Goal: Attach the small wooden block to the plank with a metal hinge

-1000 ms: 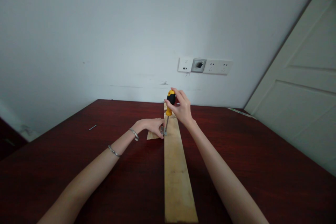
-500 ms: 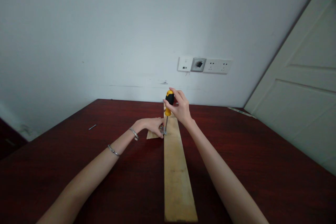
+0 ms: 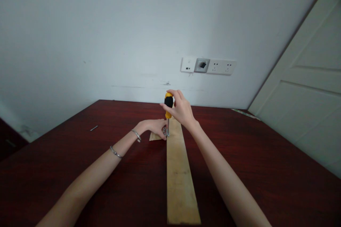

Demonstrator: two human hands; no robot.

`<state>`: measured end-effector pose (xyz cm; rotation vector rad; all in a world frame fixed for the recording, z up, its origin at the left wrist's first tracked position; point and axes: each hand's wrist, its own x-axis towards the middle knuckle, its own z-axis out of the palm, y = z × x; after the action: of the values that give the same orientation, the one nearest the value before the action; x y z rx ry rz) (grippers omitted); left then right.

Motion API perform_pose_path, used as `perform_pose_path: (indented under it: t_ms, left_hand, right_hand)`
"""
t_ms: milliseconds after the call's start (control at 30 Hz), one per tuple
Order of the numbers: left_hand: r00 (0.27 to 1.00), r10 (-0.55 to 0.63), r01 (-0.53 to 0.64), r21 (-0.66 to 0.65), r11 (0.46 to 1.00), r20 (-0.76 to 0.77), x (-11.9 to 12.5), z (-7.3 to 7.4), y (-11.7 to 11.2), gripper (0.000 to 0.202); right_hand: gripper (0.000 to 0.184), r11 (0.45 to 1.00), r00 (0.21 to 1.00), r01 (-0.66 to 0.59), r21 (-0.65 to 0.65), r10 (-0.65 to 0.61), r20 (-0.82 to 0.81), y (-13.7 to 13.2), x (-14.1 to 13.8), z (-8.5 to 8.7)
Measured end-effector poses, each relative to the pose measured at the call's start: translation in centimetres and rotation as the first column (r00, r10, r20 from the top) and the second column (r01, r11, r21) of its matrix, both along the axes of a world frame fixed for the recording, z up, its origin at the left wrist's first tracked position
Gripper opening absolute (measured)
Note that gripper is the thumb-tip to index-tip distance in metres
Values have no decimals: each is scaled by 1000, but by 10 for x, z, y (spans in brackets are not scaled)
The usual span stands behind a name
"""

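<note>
A screwdriver (image 3: 168,102) with a yellow and black handle stands nearly upright, my right hand (image 3: 182,110) closed around its handle. Its shaft points down to a small shiny metal piece (image 3: 167,133) at the left edge of a long wooden board (image 3: 180,177). My left hand (image 3: 156,127) grips that metal piece between thumb and fingers; its exact kind is too small to make out. Under the left hand, a shorter piece of wood (image 3: 154,137) sticks out to the left of the board, mostly covered by the hand.
The dark red table (image 3: 128,191) reaches back to a pale wall (image 3: 106,35) with sockets (image 3: 220,66). A thin metal rod (image 3: 93,128) lies at the left. A pale strip (image 3: 245,114) lies at the far right edge, near a white door (image 3: 306,88).
The screwdriver's handle has swung slightly left with my right hand, so the tool stands straighter. The left hand stays at the metal piece.
</note>
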<state>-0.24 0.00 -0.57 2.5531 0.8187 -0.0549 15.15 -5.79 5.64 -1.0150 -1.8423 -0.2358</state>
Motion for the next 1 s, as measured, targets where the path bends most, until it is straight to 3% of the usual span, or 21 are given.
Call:
perform_pose_path:
  t_ms: [200, 433, 600, 700, 867, 1000]
  left_hand:
    - [1000, -24, 24, -19, 1000, -20, 2, 0, 1, 42]
    - [999, -9, 8, -36, 999, -37, 5, 4, -3, 43]
    - [998, -38, 37, -33, 999, -47, 4, 5, -1, 44]
    - [998, -46, 45, -30, 999, -45, 3, 3, 1, 45]
    - [997, -54, 54, -7, 999, -58, 4, 5, 0, 44]
    - [996, -31, 33, 19, 999, -87, 4, 6, -1, 42]
  right_hand:
    - [47, 987, 990, -7, -158, 29, 137, -18, 3, 21]
    - [31, 960, 964, 188, -206, -140, 226, -22, -3, 48]
    - [21, 963, 922, 108, -249, -4, 387, -15, -1, 65]
    - [26, 961, 882, 78, -266, 58, 468, -20, 2, 72]
    - [23, 956, 834, 156, -248, 7, 552, -27, 1, 75]
    - [23, 964, 834, 48, -263, 106, 541, -26, 1, 72]
